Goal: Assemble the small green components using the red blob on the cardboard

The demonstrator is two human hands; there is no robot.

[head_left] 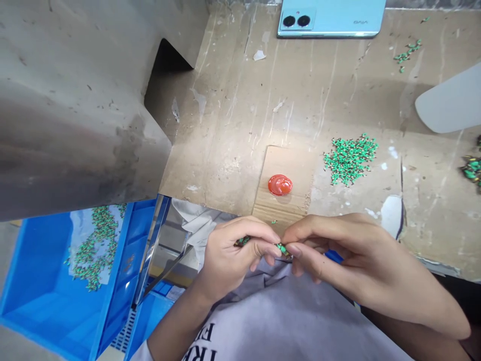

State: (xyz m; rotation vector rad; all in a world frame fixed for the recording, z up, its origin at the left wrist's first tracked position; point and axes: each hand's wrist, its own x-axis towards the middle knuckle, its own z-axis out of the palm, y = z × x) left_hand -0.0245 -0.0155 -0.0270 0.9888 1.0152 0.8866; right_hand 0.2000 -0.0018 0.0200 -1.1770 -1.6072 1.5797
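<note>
My left hand [235, 255] is closed, thumb against forefinger, with small green and dark pieces [242, 241] showing in its curl. At its fingertips is a small green piece [281, 248], which my right hand [349, 255] pinches from the other side between thumb and forefinger. Both hands meet at the table's front edge, just above my lap. Beyond them a flat cardboard piece [287, 160] carries a glossy red oval [280, 185], which may be a blob or a shallow dish. A loose green piece [274, 221] lies on the cardboard near my fingertips.
Right of the cardboard is a pile of small green pieces [350, 159] on the worn table [233, 150]. A light-blue phone [334, 17] lies at the back. A pale rounded object [451, 103] juts in from the right. Metal housing [82, 100] fills the left, above a blue crate [41, 281].
</note>
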